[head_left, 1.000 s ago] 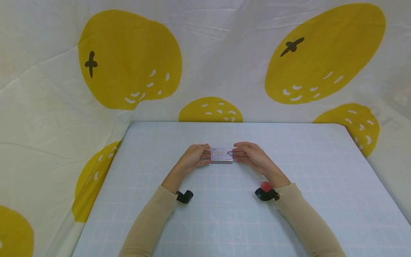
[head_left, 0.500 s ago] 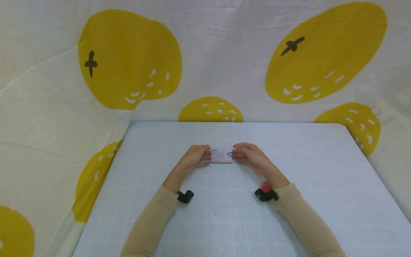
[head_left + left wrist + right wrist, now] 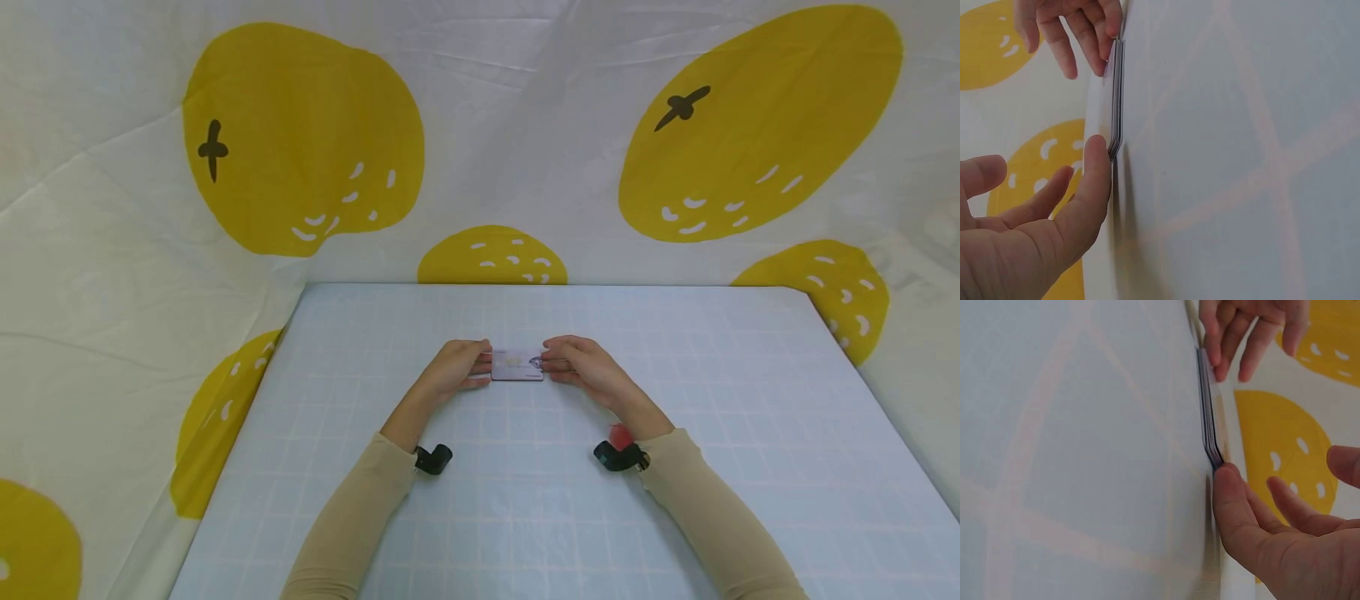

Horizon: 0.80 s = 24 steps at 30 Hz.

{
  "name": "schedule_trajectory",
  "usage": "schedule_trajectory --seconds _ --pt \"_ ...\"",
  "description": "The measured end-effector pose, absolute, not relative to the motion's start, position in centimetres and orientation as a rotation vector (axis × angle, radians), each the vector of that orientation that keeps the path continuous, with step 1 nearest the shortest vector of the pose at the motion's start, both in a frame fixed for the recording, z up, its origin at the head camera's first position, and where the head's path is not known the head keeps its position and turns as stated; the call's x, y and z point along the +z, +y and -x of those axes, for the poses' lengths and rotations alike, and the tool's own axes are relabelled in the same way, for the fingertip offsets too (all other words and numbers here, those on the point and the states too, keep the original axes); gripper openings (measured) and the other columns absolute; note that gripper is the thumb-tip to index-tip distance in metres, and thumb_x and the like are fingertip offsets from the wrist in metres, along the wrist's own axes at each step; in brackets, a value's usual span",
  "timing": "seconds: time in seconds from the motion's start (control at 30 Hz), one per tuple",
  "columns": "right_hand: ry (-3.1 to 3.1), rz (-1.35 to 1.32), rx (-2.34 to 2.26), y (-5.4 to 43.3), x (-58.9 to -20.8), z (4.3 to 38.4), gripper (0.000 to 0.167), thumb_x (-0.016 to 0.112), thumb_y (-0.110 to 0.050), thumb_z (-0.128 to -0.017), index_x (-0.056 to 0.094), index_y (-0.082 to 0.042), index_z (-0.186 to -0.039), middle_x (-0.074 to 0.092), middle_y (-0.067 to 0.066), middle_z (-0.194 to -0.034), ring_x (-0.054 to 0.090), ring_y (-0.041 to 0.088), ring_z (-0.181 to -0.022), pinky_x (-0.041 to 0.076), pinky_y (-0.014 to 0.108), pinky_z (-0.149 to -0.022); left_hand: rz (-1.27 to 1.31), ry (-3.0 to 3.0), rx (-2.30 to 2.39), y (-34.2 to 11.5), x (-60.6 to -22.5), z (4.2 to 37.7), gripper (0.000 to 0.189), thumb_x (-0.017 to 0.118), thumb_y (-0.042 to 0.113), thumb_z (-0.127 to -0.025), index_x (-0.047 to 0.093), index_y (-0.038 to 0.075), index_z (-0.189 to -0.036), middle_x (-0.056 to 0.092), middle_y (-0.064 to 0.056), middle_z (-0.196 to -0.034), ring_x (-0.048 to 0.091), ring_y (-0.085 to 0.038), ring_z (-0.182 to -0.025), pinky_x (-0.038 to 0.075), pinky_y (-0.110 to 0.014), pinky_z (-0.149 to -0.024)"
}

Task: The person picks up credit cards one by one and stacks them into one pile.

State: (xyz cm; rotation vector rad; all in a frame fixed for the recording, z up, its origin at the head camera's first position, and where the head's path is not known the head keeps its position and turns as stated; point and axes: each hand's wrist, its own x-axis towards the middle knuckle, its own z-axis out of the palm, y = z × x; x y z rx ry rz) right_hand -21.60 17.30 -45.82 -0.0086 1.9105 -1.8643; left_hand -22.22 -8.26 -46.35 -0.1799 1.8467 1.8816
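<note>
A small neat stack of cards [image 3: 517, 365] lies flat on the table, its top card pale lilac with a dark mark at the right end. Seen edge-on in the left wrist view, the stack [image 3: 1117, 100] shows several thin layers lined up. My left hand [image 3: 452, 365] is at its left end, fingertips right at the short edge and thumb held apart. At the opposite end my right hand [image 3: 588, 367] mirrors this, its fingers [image 3: 1229, 487] extended against the card edges. Neither hand curls round the stack.
The table [image 3: 517, 517] has a pale blue cover with a light grid. Behind and to the left hangs a white cloth [image 3: 517, 125] with large yellow fruit prints. Black wrist cameras [image 3: 433, 459] sit at both wrists.
The stack's layers, slightly uneven at the near edge a second ago, now look lined up. Both hands have stayed almost in place at its ends.
</note>
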Motion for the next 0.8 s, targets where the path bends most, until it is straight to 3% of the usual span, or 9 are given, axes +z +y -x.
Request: schedule_trajectory --seconds 0.8 --pt "1.912 -0.018 -1.864 17.50 -45.93 21.46 0.045 0.048 -0.019 -0.107 0.043 0.010 -0.141 0.049 0.028 -0.139 0.054 0.040 -0.123 0.045 0.045 -0.103 0.181 1.943 1.817 -8.97 -46.16 21.84 0.041 0.051 0.030 -0.105 0.057 0.003 -0.135 0.058 -0.014 -0.128 0.061 -0.029 -0.113 0.057 -0.037 -0.084"
